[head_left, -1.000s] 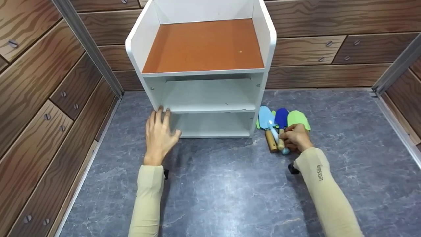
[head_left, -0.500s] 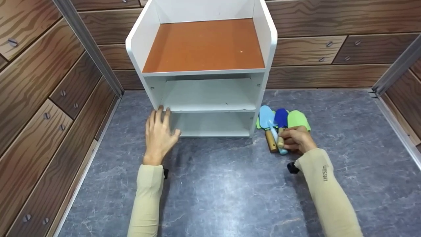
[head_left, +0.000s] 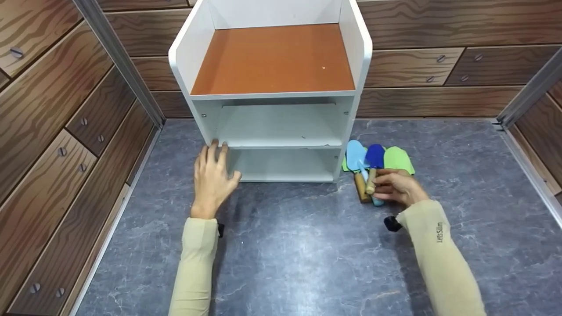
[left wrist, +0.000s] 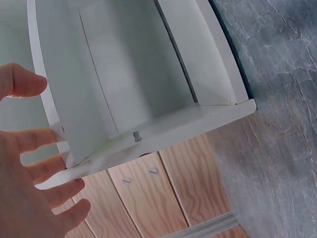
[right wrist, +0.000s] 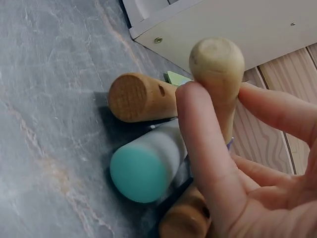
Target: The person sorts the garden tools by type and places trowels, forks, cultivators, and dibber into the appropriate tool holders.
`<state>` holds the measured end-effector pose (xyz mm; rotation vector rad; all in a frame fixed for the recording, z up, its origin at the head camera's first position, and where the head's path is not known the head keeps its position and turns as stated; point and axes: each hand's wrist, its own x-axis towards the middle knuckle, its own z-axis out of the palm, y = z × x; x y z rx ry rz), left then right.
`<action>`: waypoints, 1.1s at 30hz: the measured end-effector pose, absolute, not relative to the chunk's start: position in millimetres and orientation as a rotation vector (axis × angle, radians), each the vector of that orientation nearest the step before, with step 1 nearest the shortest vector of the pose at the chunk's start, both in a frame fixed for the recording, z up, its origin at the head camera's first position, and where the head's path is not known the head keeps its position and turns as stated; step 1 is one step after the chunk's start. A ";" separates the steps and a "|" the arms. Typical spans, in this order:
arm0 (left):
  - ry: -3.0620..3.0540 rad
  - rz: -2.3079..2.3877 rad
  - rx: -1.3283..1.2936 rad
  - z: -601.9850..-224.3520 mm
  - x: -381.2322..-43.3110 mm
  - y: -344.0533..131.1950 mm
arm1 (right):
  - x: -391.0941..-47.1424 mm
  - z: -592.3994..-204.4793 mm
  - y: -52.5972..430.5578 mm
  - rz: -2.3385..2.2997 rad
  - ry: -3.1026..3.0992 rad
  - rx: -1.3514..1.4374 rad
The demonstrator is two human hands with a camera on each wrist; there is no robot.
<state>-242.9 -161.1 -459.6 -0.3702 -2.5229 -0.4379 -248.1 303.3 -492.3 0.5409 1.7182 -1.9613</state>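
In the head view my right hand (head_left: pixel 397 186) pinches the pale wooden handle of a hand trowel with a dark blue blade (head_left: pixel 374 156). The right wrist view shows thumb and fingers around that handle (right wrist: pixel 218 62), its rounded end tipped up. Beside it lie a light blue trowel (head_left: pixel 355 153) and a lime green one (head_left: pixel 397 159), the latter partly behind my hand. A brown wooden handle (right wrist: pixel 130 96) and a teal-ended handle (right wrist: pixel 138 173) sit close below. My left hand (head_left: pixel 210 177) rests with spread fingers at the left front edge of a white shelf unit (head_left: pixel 285 146).
The shelf unit has an orange-brown top (head_left: pixel 274 61) between raised sides and two compartments below. Its right side stands close to the trowels. Wood-patterned panels (head_left: pixel 443 101) enclose the grey marbled floor (head_left: pixel 285 254) at the left, back and right.
The dark blue trowel's handle end has risen and swung slightly left in my right hand, which has shifted a little right. My left hand has stayed at the shelf unit.
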 end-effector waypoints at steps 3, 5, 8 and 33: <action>-2.523 -0.441 -0.371 -459.5 -242.9 -161.1 | -247.2 -493.6 302.7 -1.966 1.716 0.545; -2.526 -0.441 -0.368 -459.3 -242.3 -161.5 | -247.9 -493.2 301.5 -1.965 1.720 0.543; -2.531 -0.440 -0.365 -458.6 -241.6 -162.0 | -248.2 -493.1 299.6 -1.969 1.725 0.545; -2.414 -0.454 -0.389 -467.1 -249.1 -164.1 | -235.2 -488.8 298.9 -1.984 1.860 0.385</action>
